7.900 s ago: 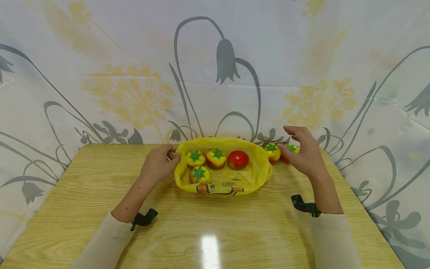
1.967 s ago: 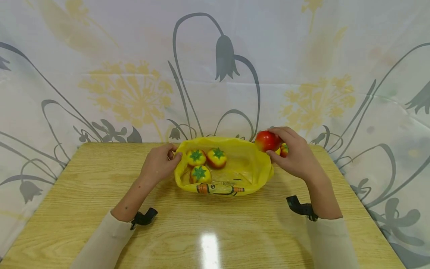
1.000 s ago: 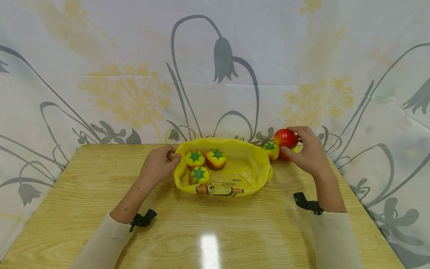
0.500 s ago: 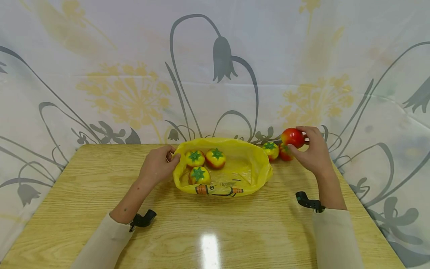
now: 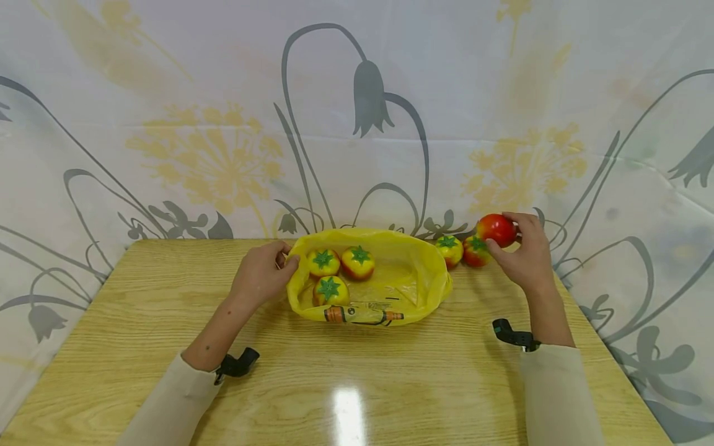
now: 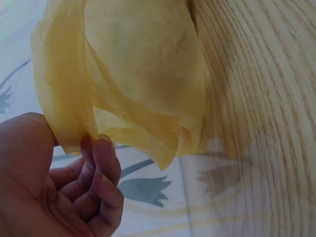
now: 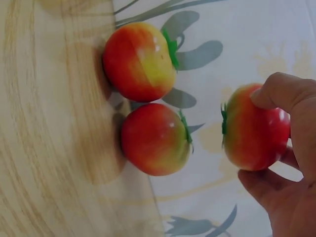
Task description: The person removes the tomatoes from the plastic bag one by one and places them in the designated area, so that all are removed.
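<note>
My left hand (image 5: 262, 275) pinches the left rim of a yellow plastic bag (image 5: 385, 313); in the left wrist view thumb and fingers meet on the thin film (image 6: 69, 113). Three red-and-yellow tomatoes (image 5: 358, 263) with green star-shaped tops sit in the bag's left half. Beyond its right end, my right hand (image 5: 524, 257) holds a redder tomato (image 5: 496, 230) between thumb and fingers, raised above the table. In the right wrist view this tomato (image 7: 256, 131) has its green top turned away from the palm. Two more tomatoes (image 7: 155, 139) stand side by side just left of it.
The wooden table (image 5: 279, 384) ends at the back against a patterned cloth (image 5: 223, 80) with grey flowers. The two standing tomatoes (image 5: 449, 249) are near that back edge, right of the bag. A black camera mount (image 5: 240, 361) is on each wrist.
The right hand, formerly holding nothing, has taken the red tomato out of the bag and carried it right, past the two standing tomatoes. The left hand keeps its grip on the bag.
</note>
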